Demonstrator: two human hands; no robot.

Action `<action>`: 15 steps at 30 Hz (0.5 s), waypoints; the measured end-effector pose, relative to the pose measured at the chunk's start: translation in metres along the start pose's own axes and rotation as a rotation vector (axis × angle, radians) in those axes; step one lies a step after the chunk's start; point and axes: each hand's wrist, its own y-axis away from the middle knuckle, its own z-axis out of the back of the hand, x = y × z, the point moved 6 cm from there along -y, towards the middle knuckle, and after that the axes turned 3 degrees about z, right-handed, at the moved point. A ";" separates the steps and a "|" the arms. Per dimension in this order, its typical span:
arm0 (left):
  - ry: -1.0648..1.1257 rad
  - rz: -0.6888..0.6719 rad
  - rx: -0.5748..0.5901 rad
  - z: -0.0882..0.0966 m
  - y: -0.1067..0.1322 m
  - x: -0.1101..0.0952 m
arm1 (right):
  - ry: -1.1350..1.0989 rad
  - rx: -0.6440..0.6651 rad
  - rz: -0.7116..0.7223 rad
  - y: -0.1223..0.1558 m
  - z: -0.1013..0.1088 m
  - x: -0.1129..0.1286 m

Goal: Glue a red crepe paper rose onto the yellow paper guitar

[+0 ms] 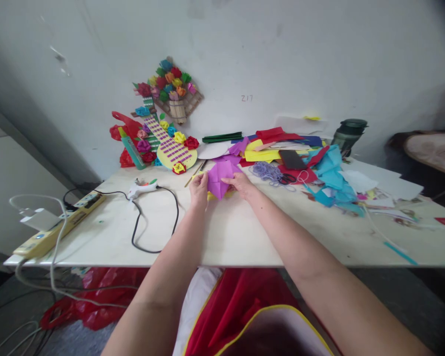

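A creased sheet of purple paper (219, 179) is held up over the middle of the table between my two hands. Its left edge is pinched by my left hand (199, 190), fingers closed. On the opposite side my right hand (241, 185) grips it, thumb lying across the front face. Fold lines cross the sheet. Some yellow paper (228, 195) shows just beneath it, and more purple paper (239, 147) lies behind. A thin stick or brush (190, 181) rests left of my left hand.
A glue gun (144, 188) with a looping cord and a power strip (65, 225) lie left. Paper-flower crafts (176, 148) stand against the wall. Purple yarn (269, 173), scissors (287, 178), a phone (292, 159), blue crepe paper (330, 173) and a dark bottle (348, 136) sit right.
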 end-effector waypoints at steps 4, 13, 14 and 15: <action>0.128 0.118 0.153 -0.006 0.006 0.002 | 0.098 -0.024 0.020 -0.002 0.012 0.004; -0.290 -0.021 0.123 -0.006 0.007 -0.007 | 0.183 0.158 0.059 0.010 0.003 0.014; -0.311 -0.031 0.105 -0.006 0.006 -0.006 | 0.179 0.164 0.063 0.011 0.003 0.015; -0.320 -0.043 0.088 -0.006 0.005 -0.005 | 0.173 0.171 0.068 0.013 0.003 0.017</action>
